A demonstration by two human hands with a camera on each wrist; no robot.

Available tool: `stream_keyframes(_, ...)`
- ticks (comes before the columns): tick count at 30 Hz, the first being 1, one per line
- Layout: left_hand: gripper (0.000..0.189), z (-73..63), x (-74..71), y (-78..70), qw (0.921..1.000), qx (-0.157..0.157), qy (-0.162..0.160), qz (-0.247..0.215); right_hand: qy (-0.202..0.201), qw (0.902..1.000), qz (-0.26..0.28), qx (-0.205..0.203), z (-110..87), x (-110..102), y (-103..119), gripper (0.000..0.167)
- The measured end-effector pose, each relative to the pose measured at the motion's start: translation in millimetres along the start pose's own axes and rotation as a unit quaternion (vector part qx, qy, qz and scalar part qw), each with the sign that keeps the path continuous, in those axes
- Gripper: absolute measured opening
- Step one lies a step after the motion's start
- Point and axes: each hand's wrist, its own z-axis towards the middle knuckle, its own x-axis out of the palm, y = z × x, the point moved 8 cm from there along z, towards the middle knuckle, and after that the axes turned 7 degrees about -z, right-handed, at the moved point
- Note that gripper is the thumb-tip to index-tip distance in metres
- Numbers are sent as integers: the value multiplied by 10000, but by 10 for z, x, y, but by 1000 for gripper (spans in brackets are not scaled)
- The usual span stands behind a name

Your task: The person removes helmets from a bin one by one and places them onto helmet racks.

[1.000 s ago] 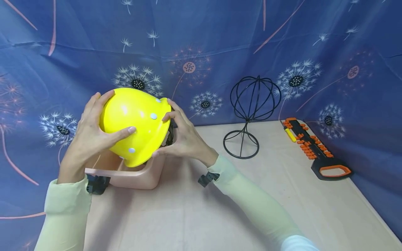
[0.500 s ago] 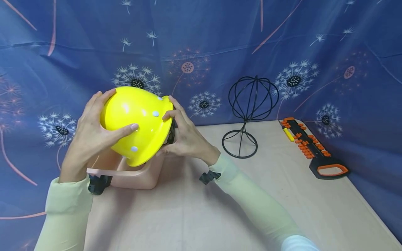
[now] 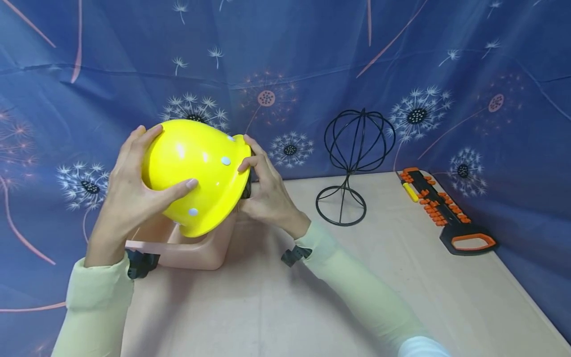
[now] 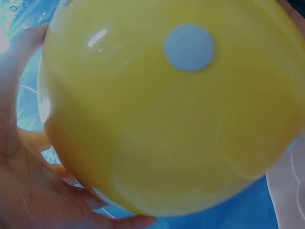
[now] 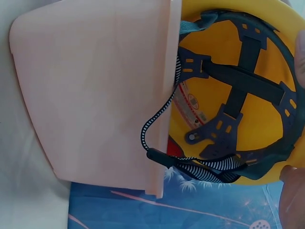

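Note:
A yellow hard hat (image 3: 196,163) with pale round rivets is held tilted over a pink bin, its open underside turned right. My left hand (image 3: 136,183) grips the crown, thumb across the front and fingers round the far side. My right hand (image 3: 267,191) holds the brim, fingertips over its edge and the thumb hidden behind it. In the right wrist view the dark suspension harness (image 5: 238,81) shows inside the shell. A striped chin strap (image 5: 157,124) hangs from it across the rim of the pink bin (image 5: 95,95).
A black wire head-shaped stand (image 3: 350,163) stands on the table (image 3: 312,297), right of the hands. Farther right lies a black rack with orange clips (image 3: 439,203), a yellow-handled tool (image 3: 410,192) at its far end. A blue dandelion-print cloth (image 3: 294,59) hangs behind.
The hard hat has shifted slightly right and up, both hands keeping their grip. The right hand's thumb, earlier visible at the brim, is now out of sight in the head view.

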Motion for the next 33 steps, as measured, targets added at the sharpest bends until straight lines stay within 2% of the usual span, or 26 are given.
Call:
stream_keyframes(8, 108, 0, -16, -32, 9989, 317, -201, -276, -296, 9992, -138, -222, 19, -85, 54, 50)
stream_keyframes(15, 113, -32, -49, -25, 9957, 673, -419, -474, -383, 9992, 61, 3, 18, -144, 18, 50)
stream_keyframes(19, 117, -35, -44, -25, 9938, 831, -440, -595, -421, 9987, 261, 86, 24, -192, 25, 50)
stream_keyframes(24, 121, -57, -20, 1, 9931, 881, -382, -681, -502, 9975, 486, 71, 6, -235, 48, 51)
stream_keyframes(28, 125, -76, -5, 74, 9948, 708, -399, -619, -580, 9962, 645, 70, -7, -271, 69, 54)
stream_keyframes(33, 126, -84, 42, 200, 9930, 455, -294, -1046, -697, 9943, 797, 99, -19, -340, 80, 55)
